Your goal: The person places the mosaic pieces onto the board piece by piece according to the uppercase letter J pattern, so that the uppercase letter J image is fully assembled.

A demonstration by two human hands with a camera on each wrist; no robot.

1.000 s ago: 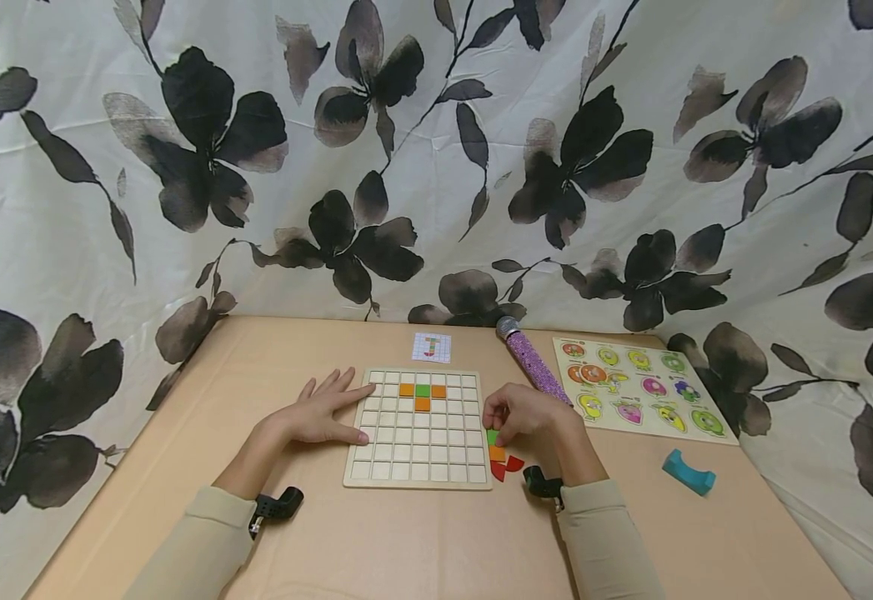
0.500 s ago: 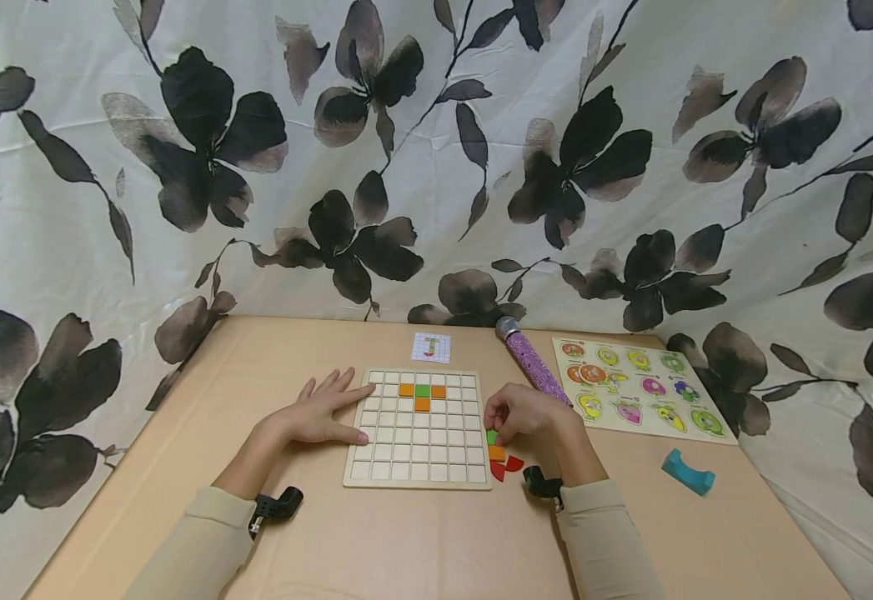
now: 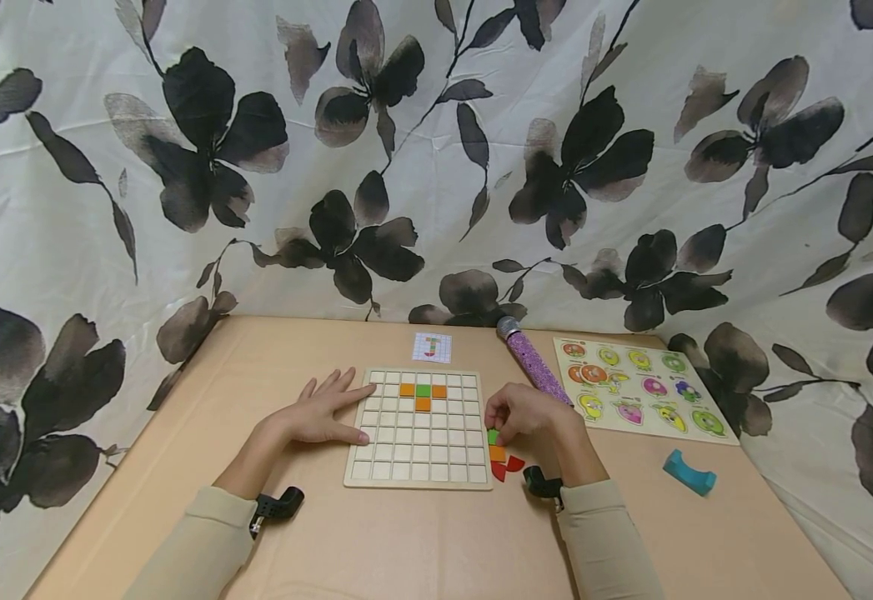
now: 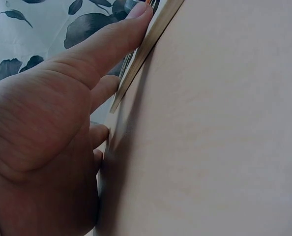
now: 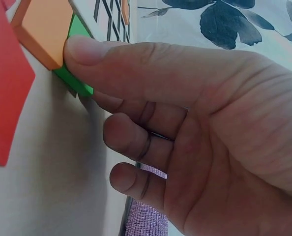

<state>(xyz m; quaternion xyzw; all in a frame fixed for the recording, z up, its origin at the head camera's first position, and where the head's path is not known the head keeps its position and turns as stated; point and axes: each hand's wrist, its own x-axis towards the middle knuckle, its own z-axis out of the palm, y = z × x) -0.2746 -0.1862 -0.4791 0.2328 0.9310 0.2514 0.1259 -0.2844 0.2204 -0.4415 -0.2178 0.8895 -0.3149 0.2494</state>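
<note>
A wooden grid board (image 3: 419, 458) lies on the table, with orange tiles (image 3: 423, 405) and a green tile (image 3: 423, 391) forming a small T in its upper rows. My left hand (image 3: 319, 414) rests at the board's left edge, fingers spread, thumb and index touching the frame. On the other side, my right hand (image 3: 528, 417) pinches a second green tile (image 5: 70, 81) between thumb and index finger, beside the board's right edge; the remaining fingers curl loosely. Just below that tile are a loose orange tile (image 3: 497, 453) and red rounded pieces (image 3: 514, 463).
Behind the board lies a small grid card (image 3: 432, 347) with a coloured figure. A purple glittery microphone (image 3: 534, 362) and a sheet of cartoon fruit pictures (image 3: 642, 390) lie at the back right. A turquoise curved block (image 3: 689, 472) sits farther right. Floral cloth (image 3: 436, 167) hangs behind the table.
</note>
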